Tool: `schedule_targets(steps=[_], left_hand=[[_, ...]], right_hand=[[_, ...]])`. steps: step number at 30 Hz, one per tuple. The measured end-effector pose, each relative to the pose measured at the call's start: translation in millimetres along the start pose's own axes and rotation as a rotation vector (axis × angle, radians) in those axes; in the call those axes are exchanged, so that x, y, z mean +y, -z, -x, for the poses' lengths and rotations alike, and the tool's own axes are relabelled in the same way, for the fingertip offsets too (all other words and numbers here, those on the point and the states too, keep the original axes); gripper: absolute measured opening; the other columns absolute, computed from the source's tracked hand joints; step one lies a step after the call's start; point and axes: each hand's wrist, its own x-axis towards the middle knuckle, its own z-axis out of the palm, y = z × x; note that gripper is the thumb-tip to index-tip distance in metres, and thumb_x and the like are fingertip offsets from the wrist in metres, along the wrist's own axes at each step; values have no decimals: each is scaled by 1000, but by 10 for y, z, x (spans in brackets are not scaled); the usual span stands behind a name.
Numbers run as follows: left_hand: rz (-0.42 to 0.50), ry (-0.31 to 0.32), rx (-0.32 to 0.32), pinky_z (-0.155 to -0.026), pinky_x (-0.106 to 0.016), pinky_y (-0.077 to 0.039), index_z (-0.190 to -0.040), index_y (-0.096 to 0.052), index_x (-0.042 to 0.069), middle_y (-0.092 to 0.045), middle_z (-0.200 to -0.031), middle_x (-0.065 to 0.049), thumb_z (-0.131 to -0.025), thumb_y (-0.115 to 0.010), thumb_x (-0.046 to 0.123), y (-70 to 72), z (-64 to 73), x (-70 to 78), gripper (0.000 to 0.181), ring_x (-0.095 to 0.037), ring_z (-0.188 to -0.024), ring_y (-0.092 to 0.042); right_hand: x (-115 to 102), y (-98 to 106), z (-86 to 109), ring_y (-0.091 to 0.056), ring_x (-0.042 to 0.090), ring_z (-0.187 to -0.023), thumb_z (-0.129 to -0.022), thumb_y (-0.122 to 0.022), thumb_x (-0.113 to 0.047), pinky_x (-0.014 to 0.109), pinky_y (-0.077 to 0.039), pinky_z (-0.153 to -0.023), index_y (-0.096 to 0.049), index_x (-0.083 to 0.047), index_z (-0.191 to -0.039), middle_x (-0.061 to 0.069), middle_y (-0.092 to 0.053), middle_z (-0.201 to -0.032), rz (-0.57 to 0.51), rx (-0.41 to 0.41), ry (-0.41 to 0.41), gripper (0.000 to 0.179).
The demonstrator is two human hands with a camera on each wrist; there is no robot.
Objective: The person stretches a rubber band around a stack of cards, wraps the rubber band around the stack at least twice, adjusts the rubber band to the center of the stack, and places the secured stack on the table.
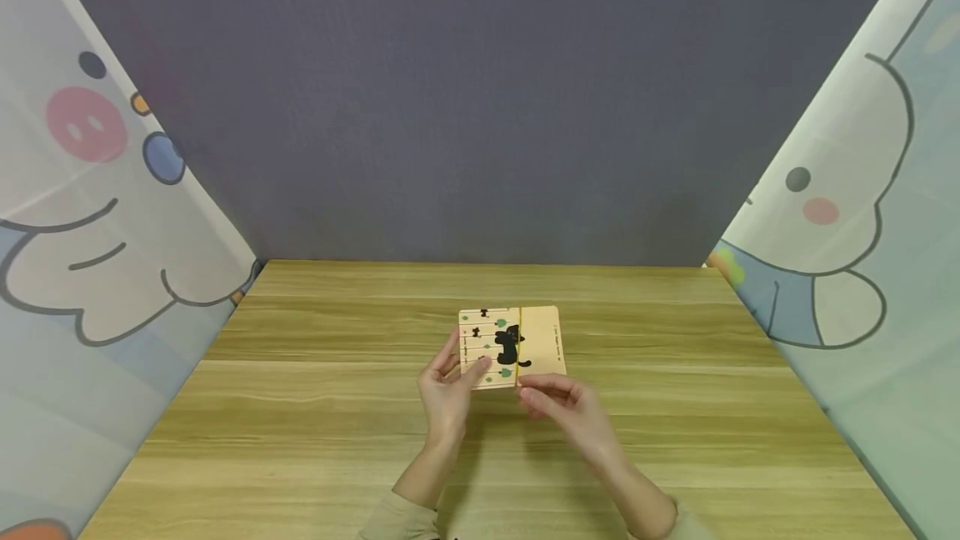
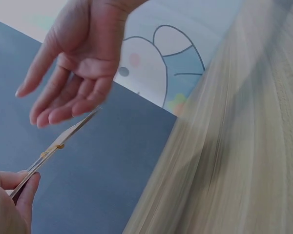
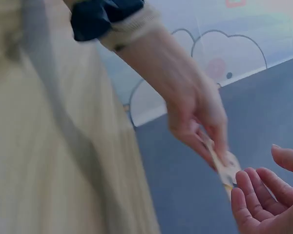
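A thin cream notebook [image 1: 543, 327] with a black cat, small plants and ruled lines printed on it is held above the table. A yellow rubber band [image 1: 520, 332] runs around it across the middle. My left hand [image 1: 446, 398] pinches the notebook's left part, thumb on the printed face and fingers behind. In the left wrist view the notebook [image 2: 71, 130] shows nearly edge-on. My right hand [image 1: 570, 415] is at the lower edge by the band. In the right wrist view its fingers [image 3: 263, 195] are loosely extended, with the thumb apart from them.
The wood-grain table [image 1: 337, 332] lies beneath both hands. A dark grey panel [image 1: 480, 107] stands behind it. Cloth sheets with cartoon animals hang at the left [image 1: 120, 273] and right [image 1: 847, 290].
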Motion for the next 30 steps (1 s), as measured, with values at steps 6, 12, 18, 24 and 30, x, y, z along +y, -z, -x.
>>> schedule_targets(steps=[6,12,18,24,30], left_hand=[[-18,-3,-1,-58,-27,-55,-121,-53,3,-62,-89,-23,-67,-75,-2,20,5,-24,59,-23,-66,-64],[-5,21,-6,-59,-29,-55,-121,-53,3,-62,-91,-24,-66,-74,-4,32,23,-42,59,-24,-67,-65],[-16,37,-14,-59,-28,-55,-122,-52,4,-62,-92,-22,-67,-74,-3,36,38,-63,60,-24,-67,-64],[-42,30,-23,-57,-28,-55,-122,-53,7,-63,-91,-19,-66,-75,-1,46,50,-87,61,-22,-63,-64],[-41,29,-29,-56,-28,-55,-121,-54,8,-63,-90,-19,-66,-75,-1,54,49,-87,60,-22,-63,-64]], right_hand=[[-381,33,-143,-62,19,-82,-83,-63,-11,25,-53,-68,-63,2,-102,13,-64,-97,113,83,66,23],[-755,-26,-305,-62,16,-81,-79,-66,-8,24,-53,-70,-62,9,-98,23,-62,-96,209,196,-6,26],[-962,-58,-460,-61,18,-78,-77,-64,4,22,-52,-70,-62,12,-93,26,-62,-92,286,240,17,18],[-779,75,-635,-59,21,-81,-77,-67,-3,28,-51,-75,-64,7,-94,18,-64,-91,428,226,118,20],[-594,204,-783,-59,24,-86,-77,-68,-10,38,-50,-79,-64,4,-97,14,-65,-95,496,186,157,25]])
